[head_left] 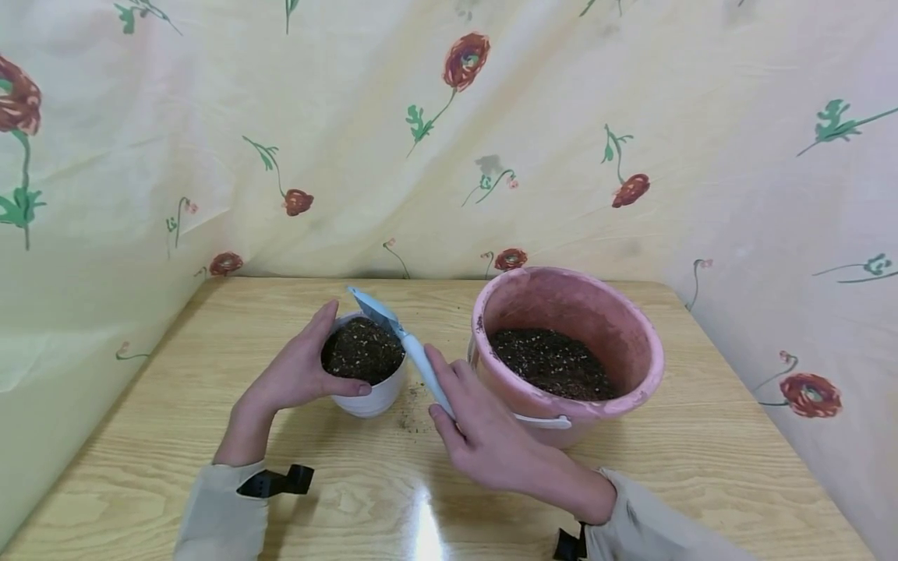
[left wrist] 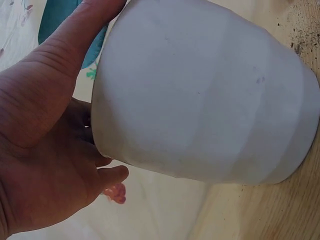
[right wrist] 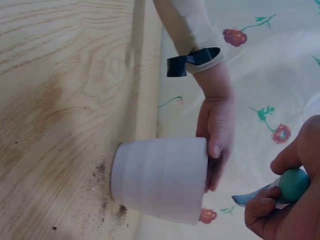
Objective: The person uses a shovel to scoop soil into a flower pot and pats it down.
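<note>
A small white flowerpot [head_left: 372, 401] filled with dark soil [head_left: 361, 351] stands upright on the table. My left hand [head_left: 302, 366] grips it by the rim, thumb along the near side and fingers on the left. In the left wrist view the pot's ribbed side [left wrist: 190, 95] fills most of the picture. With my right hand [head_left: 484, 428] I hold a light blue garden trowel [head_left: 421, 362] by its handle. Its blade [head_left: 375, 305] is over the pot's far right rim, tilted on edge; no soil load shows on it. The right wrist view shows the handle's rounded end [right wrist: 294, 185].
A large pink bucket [head_left: 561, 304] with dark soil [head_left: 554, 362] inside stands to the right, its white bail handle [head_left: 543, 422] hanging in front. Spilled soil crumbs [head_left: 414, 409] lie between pot and bucket. Flowered cloth [head_left: 365, 156] hangs behind and beside the wooden table [head_left: 140, 436].
</note>
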A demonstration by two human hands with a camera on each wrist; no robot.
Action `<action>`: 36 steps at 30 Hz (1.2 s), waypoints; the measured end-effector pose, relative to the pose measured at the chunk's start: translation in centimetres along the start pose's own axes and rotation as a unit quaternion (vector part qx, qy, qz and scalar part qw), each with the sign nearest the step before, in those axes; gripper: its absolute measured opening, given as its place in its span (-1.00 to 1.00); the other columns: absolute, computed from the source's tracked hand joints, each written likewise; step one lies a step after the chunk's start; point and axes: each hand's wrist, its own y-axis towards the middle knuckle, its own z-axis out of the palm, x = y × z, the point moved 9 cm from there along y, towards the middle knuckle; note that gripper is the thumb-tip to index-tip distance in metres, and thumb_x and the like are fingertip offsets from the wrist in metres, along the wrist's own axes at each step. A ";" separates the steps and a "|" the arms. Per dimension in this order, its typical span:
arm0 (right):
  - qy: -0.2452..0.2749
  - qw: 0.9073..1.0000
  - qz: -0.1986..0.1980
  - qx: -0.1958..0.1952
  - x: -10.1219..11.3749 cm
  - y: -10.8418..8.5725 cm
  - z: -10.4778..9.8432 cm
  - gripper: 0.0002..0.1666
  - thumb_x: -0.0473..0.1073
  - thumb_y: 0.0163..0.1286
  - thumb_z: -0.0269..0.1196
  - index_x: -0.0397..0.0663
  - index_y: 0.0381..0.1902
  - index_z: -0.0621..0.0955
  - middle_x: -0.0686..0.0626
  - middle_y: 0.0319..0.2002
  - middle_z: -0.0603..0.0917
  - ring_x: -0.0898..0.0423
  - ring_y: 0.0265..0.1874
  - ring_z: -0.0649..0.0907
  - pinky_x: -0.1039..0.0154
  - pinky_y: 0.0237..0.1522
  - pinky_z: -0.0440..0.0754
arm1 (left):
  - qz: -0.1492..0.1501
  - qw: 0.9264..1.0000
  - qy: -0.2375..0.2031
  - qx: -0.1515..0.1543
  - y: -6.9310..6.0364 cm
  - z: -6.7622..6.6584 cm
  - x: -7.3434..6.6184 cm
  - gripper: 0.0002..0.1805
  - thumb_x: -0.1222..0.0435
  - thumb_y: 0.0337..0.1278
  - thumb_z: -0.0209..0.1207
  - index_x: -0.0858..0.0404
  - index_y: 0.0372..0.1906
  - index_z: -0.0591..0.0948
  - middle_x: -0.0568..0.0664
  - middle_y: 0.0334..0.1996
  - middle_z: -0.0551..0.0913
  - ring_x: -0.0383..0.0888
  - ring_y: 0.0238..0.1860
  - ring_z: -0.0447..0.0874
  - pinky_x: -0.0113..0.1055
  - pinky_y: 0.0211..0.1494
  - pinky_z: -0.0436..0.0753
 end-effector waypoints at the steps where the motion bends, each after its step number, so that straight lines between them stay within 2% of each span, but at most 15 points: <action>1: 0.000 1.000 -0.005 -0.007 0.1 0.0 -0.3 -0.11 -0.36 0.34 0.12 -0.21 0.52 -0.03 -0.01 -0.27 0.39 0.24 -0.41 0.31 0.44 -0.41 0.36 | 0.002 1.000 0.000 0.000 0.0 0.0 -0.2 0.52 -0.17 -0.47 0.54 0.26 0.54 -0.20 0.19 0.53 -0.16 0.22 0.48 -0.09 0.21 0.39 0.10; 5: 0.022 0.999 -0.019 -0.038 0.6 0.1 -2.0 -0.19 -0.37 0.33 0.11 -0.28 0.48 0.08 0.02 -0.30 0.40 0.23 -0.37 0.35 0.39 -0.32 0.41 | 0.016 1.000 -0.004 -0.007 0.0 -0.1 -1.0 0.53 -0.19 -0.50 0.54 0.23 0.54 -0.19 0.14 0.53 -0.17 0.18 0.48 -0.07 0.19 0.40 0.11; 11: 0.102 0.992 0.026 -0.076 0.0 0.4 -4.8 -0.34 -0.35 0.39 0.12 -0.20 0.42 0.27 0.05 -0.29 0.48 0.22 -0.33 0.44 0.29 -0.22 0.49 | 0.032 0.999 -0.002 -0.014 -0.5 0.1 -2.1 0.52 -0.23 -0.51 0.52 0.15 0.55 -0.19 0.09 0.54 -0.16 0.14 0.50 -0.13 0.20 0.40 0.10; 17: 0.104 0.986 0.047 -0.123 -0.9 0.6 -7.9 -0.39 -0.40 0.32 0.19 -0.20 0.34 0.39 -0.03 -0.10 0.62 0.16 -0.23 0.54 0.25 -0.11 0.52 | 0.055 0.998 0.007 -0.016 -0.4 0.7 -3.1 0.48 -0.17 -0.47 0.54 0.13 0.55 -0.16 0.10 0.53 -0.13 0.15 0.50 -0.12 0.19 0.40 0.11; 19: 0.106 0.983 0.057 -0.138 -1.4 0.4 -8.9 -0.41 -0.42 0.31 0.20 -0.19 0.31 0.43 -0.07 -0.10 0.64 0.17 -0.31 0.56 0.28 -0.18 0.54 | 0.073 0.997 0.014 -0.021 0.0 1.0 -3.7 0.46 -0.12 -0.45 0.55 0.15 0.55 -0.13 0.13 0.53 -0.09 0.17 0.48 -0.05 0.19 0.39 0.14; 21: 0.113 0.979 0.073 -0.155 -2.2 -0.1 -9.9 -0.42 -0.44 0.30 0.21 -0.15 0.29 0.46 -0.07 -0.23 0.65 0.21 -0.49 0.54 0.36 -0.37 0.55 | 0.090 0.996 0.018 -0.023 0.4 1.3 -4.4 0.45 -0.10 -0.44 0.56 0.16 0.55 -0.12 0.15 0.52 -0.07 0.19 0.47 -0.02 0.19 0.38 0.16; 22: 0.116 0.976 0.078 -0.165 -2.5 -0.3 -10.5 -0.43 -0.45 0.29 0.22 -0.15 0.27 0.48 -0.08 -0.23 0.66 0.22 -0.56 0.50 0.38 -0.41 0.53 | 0.097 0.995 0.017 -0.022 0.6 1.5 -4.8 0.44 -0.09 -0.43 0.56 0.15 0.55 -0.13 0.15 0.52 -0.07 0.18 0.47 -0.02 0.18 0.37 0.17; 25: 0.124 0.969 0.086 -0.194 -3.6 -1.0 -12.4 -0.47 -0.49 0.26 0.23 -0.17 0.20 0.54 -0.06 -0.20 0.67 0.25 -0.62 0.43 0.42 -0.47 0.47 | 0.113 0.993 0.011 -0.012 1.3 2.1 -5.9 0.44 -0.13 -0.41 0.54 0.10 0.55 -0.15 0.11 0.53 -0.10 0.12 0.48 -0.05 0.15 0.38 0.20; 28: 0.129 0.965 0.068 -0.216 -4.0 -1.5 -14.3 -0.50 -0.55 0.21 0.23 -0.25 0.13 0.58 -0.08 0.05 0.64 0.17 -0.32 0.58 0.41 -0.18 0.51 | 0.125 0.992 -0.003 0.007 2.0 3.0 -7.3 0.42 -0.20 -0.38 0.49 0.01 0.55 -0.20 0.01 0.54 -0.16 0.02 0.51 -0.13 0.10 0.41 0.17; 30: 0.142 0.964 0.054 -0.220 -4.3 -1.9 -15.3 -0.48 -0.61 0.19 0.21 -0.32 0.13 0.57 -0.13 0.12 0.61 0.08 -0.05 0.62 0.39 0.00 0.52 | 0.137 0.990 -0.010 0.019 2.6 3.6 -8.2 0.42 -0.22 -0.36 0.46 -0.01 0.55 -0.22 -0.03 0.54 -0.18 -0.03 0.51 -0.17 0.07 0.43 0.14; 32: 0.133 0.963 0.056 -0.228 -4.8 -2.6 -16.4 -0.47 -0.63 0.16 0.21 -0.34 0.11 0.57 -0.13 0.13 0.62 0.06 0.10 0.60 0.40 0.04 0.52 | 0.149 0.988 -0.011 0.027 3.1 4.2 -9.2 0.41 -0.24 -0.35 0.45 -0.02 0.54 -0.23 -0.05 0.54 -0.19 -0.08 0.52 -0.20 0.04 0.45 0.11; 34: 0.110 0.961 0.085 -0.238 -5.6 -3.6 -17.4 -0.48 -0.62 0.15 0.23 -0.31 0.10 0.60 -0.05 0.04 0.68 0.12 -0.10 0.66 0.46 -0.14 0.55 | 0.163 0.986 -0.013 0.033 3.7 4.7 -10.2 0.40 -0.23 -0.33 0.45 -0.02 0.54 -0.23 -0.07 0.54 -0.19 -0.11 0.52 -0.22 0.02 0.46 0.09; 36: 0.067 0.959 0.120 -0.248 -6.6 -4.7 -18.4 -0.51 -0.57 0.14 0.28 -0.24 0.05 0.65 0.09 -0.06 0.72 0.23 -0.33 0.63 0.50 -0.34 0.50 | 0.176 0.984 -0.015 0.036 4.2 5.2 -11.2 0.41 -0.21 -0.34 0.47 -0.02 0.55 -0.22 -0.08 0.54 -0.17 -0.12 0.52 -0.23 0.01 0.46 0.07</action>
